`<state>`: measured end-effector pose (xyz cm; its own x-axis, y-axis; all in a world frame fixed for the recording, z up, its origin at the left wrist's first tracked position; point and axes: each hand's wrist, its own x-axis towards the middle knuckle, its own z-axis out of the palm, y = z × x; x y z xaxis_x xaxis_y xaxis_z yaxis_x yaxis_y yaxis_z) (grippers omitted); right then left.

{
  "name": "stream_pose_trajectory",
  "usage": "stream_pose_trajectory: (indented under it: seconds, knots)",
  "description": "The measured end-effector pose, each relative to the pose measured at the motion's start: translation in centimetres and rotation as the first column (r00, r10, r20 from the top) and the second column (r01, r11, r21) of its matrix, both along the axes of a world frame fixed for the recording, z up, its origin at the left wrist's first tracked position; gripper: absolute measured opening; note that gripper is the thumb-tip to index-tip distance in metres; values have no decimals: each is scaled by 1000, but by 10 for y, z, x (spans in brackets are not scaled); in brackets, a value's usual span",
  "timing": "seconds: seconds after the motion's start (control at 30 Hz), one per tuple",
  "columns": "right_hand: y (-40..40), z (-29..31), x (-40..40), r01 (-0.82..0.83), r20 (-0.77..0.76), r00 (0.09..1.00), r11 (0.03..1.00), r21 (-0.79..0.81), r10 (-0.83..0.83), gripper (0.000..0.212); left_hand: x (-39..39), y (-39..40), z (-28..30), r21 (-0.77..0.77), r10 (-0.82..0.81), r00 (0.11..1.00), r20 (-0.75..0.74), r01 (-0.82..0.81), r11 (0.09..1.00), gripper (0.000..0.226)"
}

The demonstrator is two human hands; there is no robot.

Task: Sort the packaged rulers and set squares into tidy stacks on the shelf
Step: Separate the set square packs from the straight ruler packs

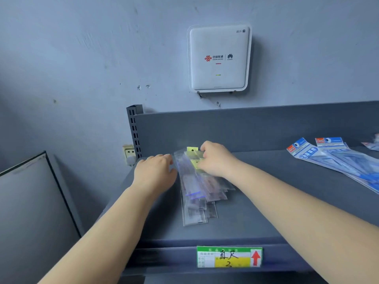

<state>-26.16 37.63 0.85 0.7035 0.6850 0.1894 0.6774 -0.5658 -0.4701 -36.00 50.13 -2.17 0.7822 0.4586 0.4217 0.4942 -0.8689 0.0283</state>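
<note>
Two bare hands reach onto a dark grey shelf (266, 201) from below. Farthest left stands a grey panel with a dark frame (30, 201), leaning by the wall. Just right of it, low on the wall, sits a pale wall socket (128, 152), next to the slotted shelf post (134, 130).

The left hand (155, 173) lies palm down on the shelf near its left end, fingers fairly straight and pointing toward the back, its fingertips touching the left edge of a pile of clear ruler packs (196, 193). It grips nothing.

The pile lies between the two hands, fanned and uneven, the packs running from the back of the shelf toward the front edge, with their near ends stepped at different lengths. A yellow-green header card (192, 149) shows at the far end of the pile.

The right hand (215, 158) rests on top of the far end of the pile, its fingers curled over the upper packs and holding them by the header end.

On the wall above hangs a white router (219, 58). On the shelf's front lip, below the pile, sits a green and yellow label with a red arrow (229, 256).

Well apart to the right lie blue set-square packs (338, 158), overlapping and slanted, reaching past the frame edge.
</note>
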Motion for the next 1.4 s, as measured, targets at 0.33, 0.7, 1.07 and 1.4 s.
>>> stream_pose_trajectory:
  seconds: [0.33,0.7,1.07,1.4]
  knots:
    - [-34,12,0,34,477,879,992,-123,29,22,12,-18,15,146,-92,996,5,90,985,31]
    - [-149,12,41,257,605,793,938,-233,-67,22,85,-128,37,240,-258,965,-46,262,935,22]
    - [-334,8,104,396,589,781,894,-211,-207,29,176,-315,34,195,-443,896,-18,438,878,31]
    - [-475,-1,160,486,535,778,855,-182,-329,33,245,-454,30,197,-565,822,-74,568,799,31]
